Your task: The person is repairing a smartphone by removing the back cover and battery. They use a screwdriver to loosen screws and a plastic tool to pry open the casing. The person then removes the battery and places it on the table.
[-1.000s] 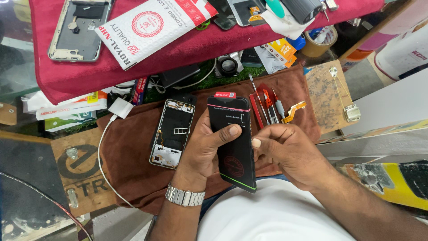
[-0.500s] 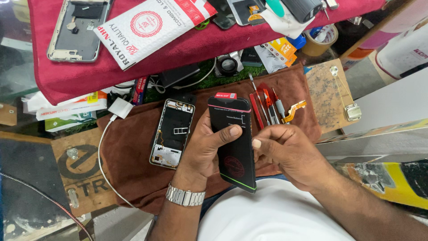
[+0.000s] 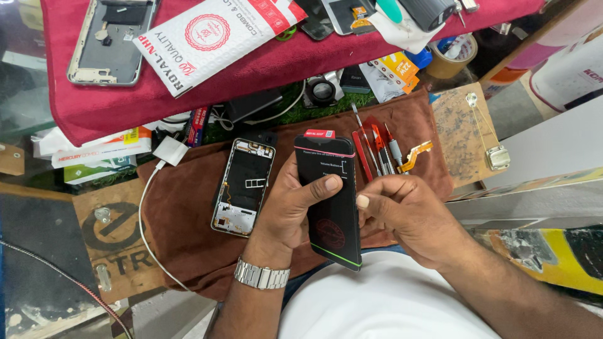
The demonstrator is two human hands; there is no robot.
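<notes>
My left hand (image 3: 286, 210) grips a black phone screen panel (image 3: 330, 207) with a red tab at its top edge and a green line near its bottom, my thumb lying across its face. My right hand (image 3: 405, 213) sits against the panel's right edge with the fingers curled, fingertips touching the side. Just left of my left hand, an opened phone frame (image 3: 244, 186) with bare internals lies on a brown cloth (image 3: 182, 213). I wear a metal watch (image 3: 262, 275) on the left wrist.
Red-handled screwdrivers (image 3: 372, 147) and an orange flex cable (image 3: 414, 156) lie on the cloth beyond the panel. A white charger and cable (image 3: 168, 152) lie at left. Above, a red cloth shelf (image 3: 264, 63) holds a phone back housing (image 3: 113, 39), a white package (image 3: 217, 34) and parts. A tape roll (image 3: 455, 56) sits at right.
</notes>
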